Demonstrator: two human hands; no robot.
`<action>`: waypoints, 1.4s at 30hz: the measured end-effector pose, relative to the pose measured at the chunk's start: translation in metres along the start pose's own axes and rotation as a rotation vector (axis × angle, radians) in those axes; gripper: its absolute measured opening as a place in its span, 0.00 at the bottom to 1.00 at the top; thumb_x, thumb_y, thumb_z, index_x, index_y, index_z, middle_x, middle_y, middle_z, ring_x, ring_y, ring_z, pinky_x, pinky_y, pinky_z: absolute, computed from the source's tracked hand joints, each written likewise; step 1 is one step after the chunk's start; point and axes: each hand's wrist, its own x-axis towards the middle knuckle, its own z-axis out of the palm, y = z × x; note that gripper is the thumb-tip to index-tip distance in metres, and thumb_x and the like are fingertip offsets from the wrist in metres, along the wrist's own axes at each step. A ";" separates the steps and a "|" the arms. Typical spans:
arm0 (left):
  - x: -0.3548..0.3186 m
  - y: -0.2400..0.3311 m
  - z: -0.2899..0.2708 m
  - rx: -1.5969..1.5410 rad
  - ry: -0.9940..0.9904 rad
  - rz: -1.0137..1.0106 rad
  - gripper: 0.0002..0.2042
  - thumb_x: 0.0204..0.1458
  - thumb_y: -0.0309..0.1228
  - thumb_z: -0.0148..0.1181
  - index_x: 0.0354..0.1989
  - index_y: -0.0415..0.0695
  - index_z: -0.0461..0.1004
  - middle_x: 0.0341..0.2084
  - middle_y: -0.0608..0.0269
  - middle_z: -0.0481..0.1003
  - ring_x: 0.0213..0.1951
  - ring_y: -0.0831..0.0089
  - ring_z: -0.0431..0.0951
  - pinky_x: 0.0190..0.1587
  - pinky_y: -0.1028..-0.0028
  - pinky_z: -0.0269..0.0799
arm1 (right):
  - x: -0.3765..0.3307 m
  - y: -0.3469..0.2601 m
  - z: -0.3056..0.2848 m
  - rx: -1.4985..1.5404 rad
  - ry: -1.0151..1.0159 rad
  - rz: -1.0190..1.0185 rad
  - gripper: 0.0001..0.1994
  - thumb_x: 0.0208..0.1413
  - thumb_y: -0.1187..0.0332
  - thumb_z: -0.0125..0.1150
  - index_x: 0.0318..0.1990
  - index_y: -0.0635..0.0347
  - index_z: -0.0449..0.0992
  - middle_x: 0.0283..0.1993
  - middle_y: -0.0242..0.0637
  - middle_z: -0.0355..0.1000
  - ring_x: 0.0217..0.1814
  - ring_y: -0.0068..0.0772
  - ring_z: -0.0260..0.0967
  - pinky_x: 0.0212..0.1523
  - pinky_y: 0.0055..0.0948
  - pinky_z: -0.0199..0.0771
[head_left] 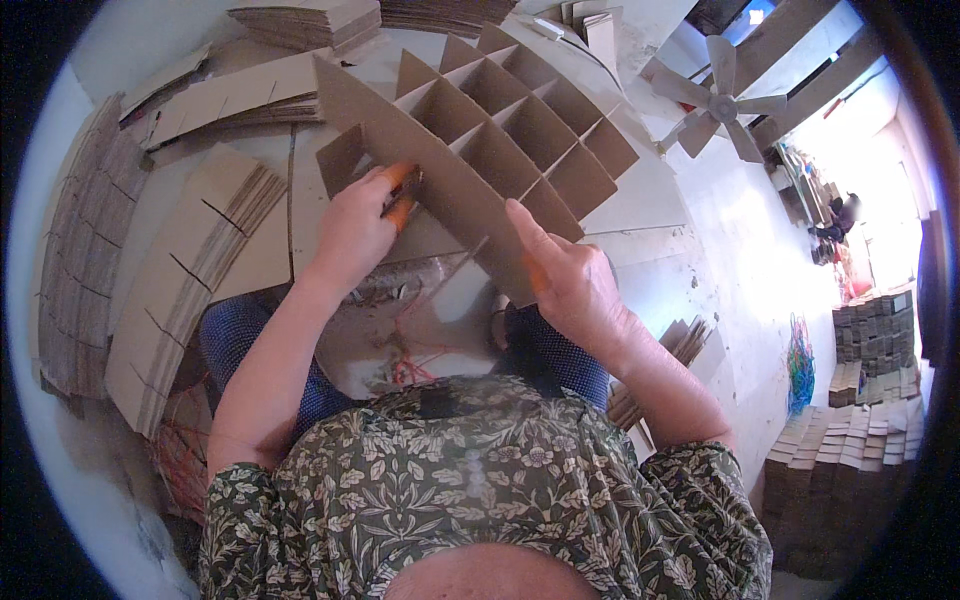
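A brown cardboard divider grid (520,130) of interlocked strips stands tilted in front of me, its square cells opening upward. Along its near side runs one long cardboard strip (440,165). My right hand (578,290) grips this strip near its lower right end, one finger stretched along its face. On the near side of the strip, my left hand (355,230) has its fingers curled at a short projecting cardboard piece (342,160). Orange coverings show on fingers of both hands. The left fingertips are partly hidden, and so is the right hand's grip behind the strip.
Stacks of slotted cardboard strips (190,270) lie at the left, with more cardboard piles (300,22) at the back. A fan (722,105) stands at the far right. Bundled cardboard stacks (850,440) stand on the right. Red string (410,370) lies below, between my knees.
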 end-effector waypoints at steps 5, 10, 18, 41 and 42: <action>0.003 0.004 0.004 0.139 -0.074 0.024 0.18 0.48 0.22 0.51 0.50 0.42 0.71 0.40 0.49 0.73 0.41 0.51 0.75 0.42 0.60 0.71 | -0.003 -0.002 -0.007 -0.017 -0.028 0.031 0.34 0.43 0.76 0.54 0.63 0.60 0.57 0.24 0.43 0.70 0.22 0.47 0.71 0.23 0.41 0.73; 0.002 -0.008 0.007 0.178 -0.042 0.108 0.19 0.46 0.21 0.51 0.50 0.42 0.71 0.39 0.51 0.74 0.40 0.51 0.75 0.42 0.59 0.72 | 0.000 -0.010 -0.013 -0.045 -0.057 -0.004 0.34 0.43 0.76 0.54 0.63 0.61 0.56 0.24 0.42 0.70 0.21 0.47 0.70 0.22 0.41 0.72; -0.002 0.000 -0.005 -0.148 -0.029 -0.130 0.17 0.48 0.23 0.56 0.49 0.43 0.72 0.38 0.52 0.76 0.35 0.55 0.78 0.37 0.64 0.72 | -0.003 -0.001 -0.005 -0.052 -0.043 0.027 0.32 0.44 0.77 0.52 0.63 0.61 0.58 0.23 0.43 0.70 0.21 0.48 0.70 0.23 0.42 0.72; 0.028 -0.070 -0.035 0.260 0.046 -0.162 0.24 0.49 0.24 0.54 0.56 0.59 0.70 0.33 0.50 0.77 0.37 0.55 0.77 0.39 0.61 0.72 | -0.002 -0.003 -0.007 0.026 -0.089 0.050 0.33 0.44 0.78 0.52 0.63 0.56 0.57 0.28 0.46 0.72 0.25 0.51 0.72 0.27 0.45 0.74; 0.027 -0.074 -0.036 0.239 0.068 -0.148 0.23 0.49 0.24 0.53 0.55 0.59 0.70 0.34 0.50 0.77 0.37 0.55 0.77 0.39 0.61 0.72 | -0.002 -0.004 -0.009 0.031 -0.098 0.042 0.33 0.44 0.78 0.52 0.63 0.56 0.57 0.28 0.46 0.72 0.25 0.51 0.72 0.27 0.44 0.74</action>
